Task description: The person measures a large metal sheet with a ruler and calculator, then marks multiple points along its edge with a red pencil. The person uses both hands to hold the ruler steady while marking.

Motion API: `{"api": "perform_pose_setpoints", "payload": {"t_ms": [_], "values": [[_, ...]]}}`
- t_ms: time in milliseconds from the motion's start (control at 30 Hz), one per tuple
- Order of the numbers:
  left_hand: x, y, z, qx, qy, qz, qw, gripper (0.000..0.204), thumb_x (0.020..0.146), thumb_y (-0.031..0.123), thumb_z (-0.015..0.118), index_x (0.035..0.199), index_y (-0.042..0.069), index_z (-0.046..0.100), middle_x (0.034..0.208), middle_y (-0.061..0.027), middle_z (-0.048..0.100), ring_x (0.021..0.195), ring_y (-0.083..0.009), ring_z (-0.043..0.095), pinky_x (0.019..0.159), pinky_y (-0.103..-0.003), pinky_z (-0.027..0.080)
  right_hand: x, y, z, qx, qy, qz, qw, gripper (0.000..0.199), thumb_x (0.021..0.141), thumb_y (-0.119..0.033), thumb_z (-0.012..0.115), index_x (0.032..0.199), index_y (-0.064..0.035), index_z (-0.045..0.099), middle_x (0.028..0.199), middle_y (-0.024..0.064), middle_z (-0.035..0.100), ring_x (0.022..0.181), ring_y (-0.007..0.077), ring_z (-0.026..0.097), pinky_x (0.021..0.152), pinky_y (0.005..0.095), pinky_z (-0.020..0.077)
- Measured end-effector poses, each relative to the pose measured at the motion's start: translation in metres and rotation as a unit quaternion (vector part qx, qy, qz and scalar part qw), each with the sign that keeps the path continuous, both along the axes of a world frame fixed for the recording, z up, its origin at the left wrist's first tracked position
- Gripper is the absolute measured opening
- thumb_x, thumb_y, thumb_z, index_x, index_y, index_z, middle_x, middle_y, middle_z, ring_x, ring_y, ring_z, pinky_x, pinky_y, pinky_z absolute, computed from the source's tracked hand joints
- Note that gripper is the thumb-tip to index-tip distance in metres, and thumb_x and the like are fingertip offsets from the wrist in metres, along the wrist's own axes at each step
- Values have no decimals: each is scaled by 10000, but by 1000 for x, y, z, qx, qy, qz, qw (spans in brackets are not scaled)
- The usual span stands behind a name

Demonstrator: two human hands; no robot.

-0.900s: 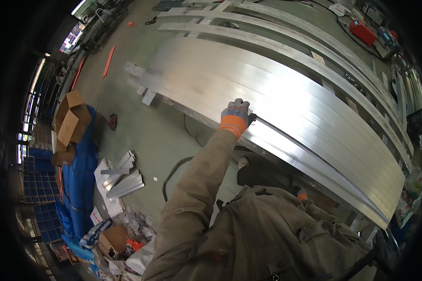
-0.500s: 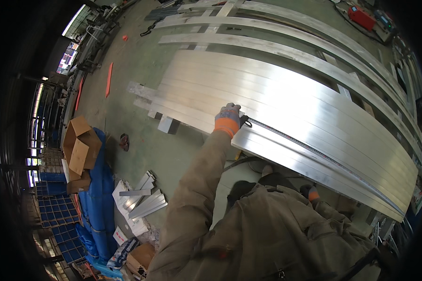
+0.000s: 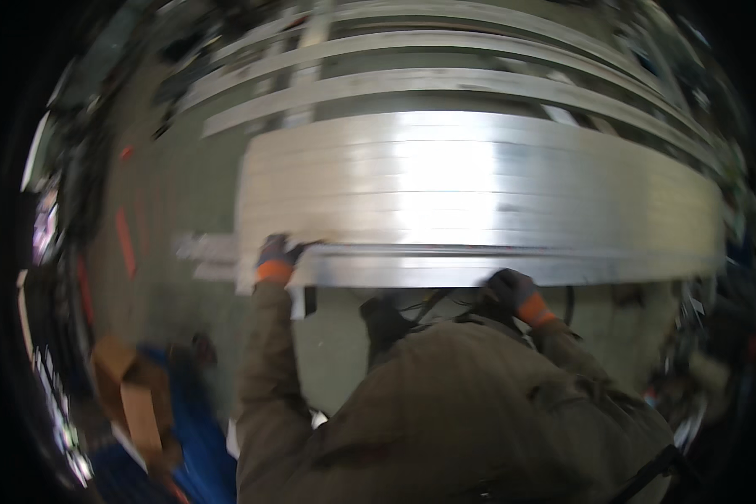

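Note:
My left hand [image 3: 275,259], in a grey glove with an orange cuff, is closed on a dark tape measure [image 3: 304,249] near the left end of the metal planks. From it the tape blade [image 3: 445,250] runs right along the long silvery planks [image 3: 353,176], which lie side by side as one wide panel. My right hand [image 3: 512,294], gloved alike, is at the near edge of the front plank [image 3: 412,270]. Motion smears its fingers, so their grip is not clear.
Beyond the panel lie several long metal bars [image 3: 445,80] over crosspieces. An open cardboard box [image 3: 139,395] rests by blue sheeting [image 3: 197,420] at lower left. Orange strips [image 3: 124,239] lie on the green floor [image 3: 176,176]. Blurred clutter [image 3: 697,378] stands at right.
My view has swung right, so the panel now lies level across it. My right hand has come up from beside my body to the panel's near edge. The left still holds the tape measure.

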State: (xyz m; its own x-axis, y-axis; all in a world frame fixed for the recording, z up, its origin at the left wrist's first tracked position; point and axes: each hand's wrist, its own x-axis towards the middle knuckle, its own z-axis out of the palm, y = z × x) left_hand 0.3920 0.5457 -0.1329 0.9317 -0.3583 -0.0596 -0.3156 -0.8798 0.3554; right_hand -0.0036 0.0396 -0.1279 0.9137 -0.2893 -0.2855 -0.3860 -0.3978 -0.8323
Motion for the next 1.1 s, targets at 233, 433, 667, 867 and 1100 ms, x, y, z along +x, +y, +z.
{"api": "perform_pose_setpoints", "payload": {"t_ms": [233, 433, 667, 867, 1100], "values": [[135, 140, -38, -1, 123, -14, 992, 795, 1011, 481, 851, 1504, -110, 651, 1528, -351, 664, 1445, -454, 633, 1248, -510, 467, 64, 186, -13, -133, -21, -27, 990, 201, 1052, -238, 670, 1189, -114, 750, 1138, 206, 733, 1093, 425, 744, 942, 530, 608], [184, 160, -64, 133, 46, -105, 984, 724, 1004, 477, 838, 1431, -90, 696, 1424, -313, 738, 1344, -468, 688, 1157, -520, 533, 87, 252, -47, -251, 18, -76, 965, 390, 1019, -154, 626, 1400, -159, 710, 1519, 173, 669, 1265, 386, 715, 1028, 486, 628], [184, 103, -78, 142, 65, -105, 982, 743, 982, 513, 845, 1426, -67, 712, 1416, -304, 746, 1345, -468, 690, 1155, -518, 537, 108, 281, -53, -288, 171, -41, 941, 577, 1046, -171, 583, 1621, -218, 576, 1814, 150, 378, 1442, 414, 622, 1084, 517, 617], [179, 85, -86, 131, 83, -106, 982, 759, 962, 543, 851, 1421, -49, 726, 1409, -296, 753, 1346, -467, 692, 1154, -516, 541, 129, 283, -43, -282, 226, -49, 931, 605, 1059, -213, 580, 1663, -221, 542, 1861, 154, 304, 1453, 407, 614, 1114, 522, 605], [163, 213, -82, 47, 161, -20, 986, 779, 940, 579, 858, 1416, -26, 742, 1401, -287, 761, 1347, -467, 695, 1152, -514, 546, 110, 275, -48, -379, 62, -19, 923, 674, 974, -379, 724, 1596, -148, 604, 1742, 217, 484, 1500, 437, 543, 1174, 561, 508]]}}
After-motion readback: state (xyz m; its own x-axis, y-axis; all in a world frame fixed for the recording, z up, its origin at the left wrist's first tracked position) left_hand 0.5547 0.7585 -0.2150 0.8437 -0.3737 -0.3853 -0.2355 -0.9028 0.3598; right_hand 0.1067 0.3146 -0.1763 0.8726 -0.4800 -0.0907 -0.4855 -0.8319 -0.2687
